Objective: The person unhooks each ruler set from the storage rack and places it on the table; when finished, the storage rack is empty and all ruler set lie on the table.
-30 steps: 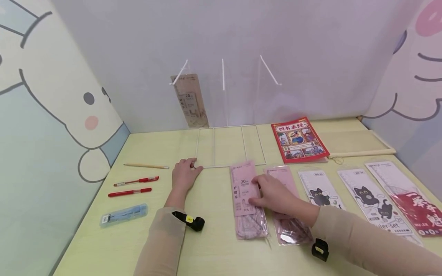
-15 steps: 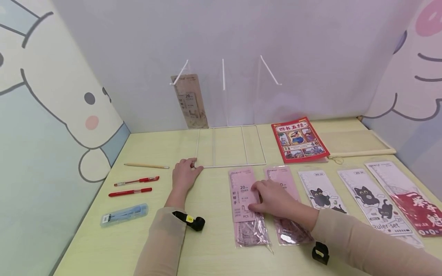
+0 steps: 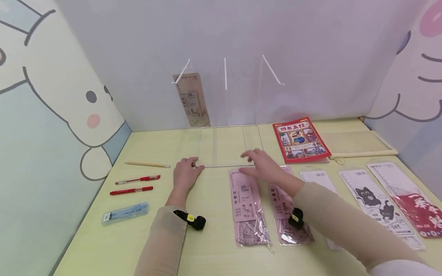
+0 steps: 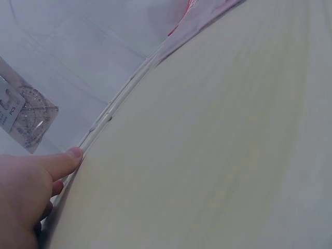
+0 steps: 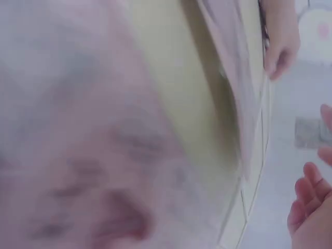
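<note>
In the head view, my left hand (image 3: 185,172) grips the front left corner of a white wire display rack (image 3: 229,165). The thumb lies along the rack's wire in the left wrist view. My right hand (image 3: 264,165) is over the top end of a pink packaged ruler set (image 3: 244,197), fingers apart and holding nothing. A second pink ruler set (image 3: 281,201) lies under the right forearm, partly hidden. One more ruler set (image 3: 192,100) hangs from the rack's left hook. The other two hooks carry nothing.
Right on the table are several white ruler packs (image 3: 367,197) and a red booklet (image 3: 301,140). A wooden-framed panel (image 3: 359,142) lies behind them. At left are a pencil (image 3: 147,165), two red pens (image 3: 132,190) and a blue case (image 3: 125,213).
My right hand slid the nearer pink ruler set slightly toward me, then left its middle and moved up to its top end. The left hand stays on the rack.
</note>
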Demonstrator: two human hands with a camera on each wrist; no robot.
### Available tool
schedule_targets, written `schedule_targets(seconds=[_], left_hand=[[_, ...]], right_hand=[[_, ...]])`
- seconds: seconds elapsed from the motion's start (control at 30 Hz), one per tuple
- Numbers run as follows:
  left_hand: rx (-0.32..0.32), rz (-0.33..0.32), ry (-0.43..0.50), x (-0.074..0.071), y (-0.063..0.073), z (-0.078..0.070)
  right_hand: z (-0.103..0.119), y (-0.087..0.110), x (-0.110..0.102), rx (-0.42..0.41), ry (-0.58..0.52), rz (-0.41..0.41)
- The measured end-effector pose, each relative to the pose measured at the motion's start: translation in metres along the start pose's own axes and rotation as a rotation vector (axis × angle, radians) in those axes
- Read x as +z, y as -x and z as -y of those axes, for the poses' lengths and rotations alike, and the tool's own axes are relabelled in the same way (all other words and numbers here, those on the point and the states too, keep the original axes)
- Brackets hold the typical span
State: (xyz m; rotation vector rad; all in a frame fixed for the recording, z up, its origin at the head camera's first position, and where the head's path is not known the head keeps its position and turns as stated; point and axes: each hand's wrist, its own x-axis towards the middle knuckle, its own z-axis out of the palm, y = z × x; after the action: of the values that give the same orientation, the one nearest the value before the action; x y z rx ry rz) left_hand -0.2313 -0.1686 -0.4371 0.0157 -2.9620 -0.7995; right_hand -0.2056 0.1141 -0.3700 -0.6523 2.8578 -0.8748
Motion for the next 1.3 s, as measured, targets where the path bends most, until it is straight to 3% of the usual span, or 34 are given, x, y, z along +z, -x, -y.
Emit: schedule_targets(seconds=[0.2, 0.4, 0.57, 0.93, 1.3], left_hand=[[-0.002, 0.005, 0.0, -0.001, 0.0, -0.001], [-0.014, 0.019, 0.013, -0.001, 0.002, -0.002], [-0.025, 0.01, 0.017, -0.002, 0.002, -0.001], [-0.007, -0.012, 0.012, -0.001, 0.0, 0.001], [-0.001, -0.016, 0.015, 0.0, 0.0, -0.001]], right_hand=[[0.003, -0.053, -0.008, -0.046, -0.008, -0.052], [0.018, -0.086, -0.011, -0.121, 0.03, -0.088], [0.034, -0.101, -0.015, -0.143, 0.048, -0.061], [0.047, -0.116, -0.015, -0.089, 0.018, 0.009], [0.059, -0.147, -0.026, -0.08, -0.017, -0.057]])
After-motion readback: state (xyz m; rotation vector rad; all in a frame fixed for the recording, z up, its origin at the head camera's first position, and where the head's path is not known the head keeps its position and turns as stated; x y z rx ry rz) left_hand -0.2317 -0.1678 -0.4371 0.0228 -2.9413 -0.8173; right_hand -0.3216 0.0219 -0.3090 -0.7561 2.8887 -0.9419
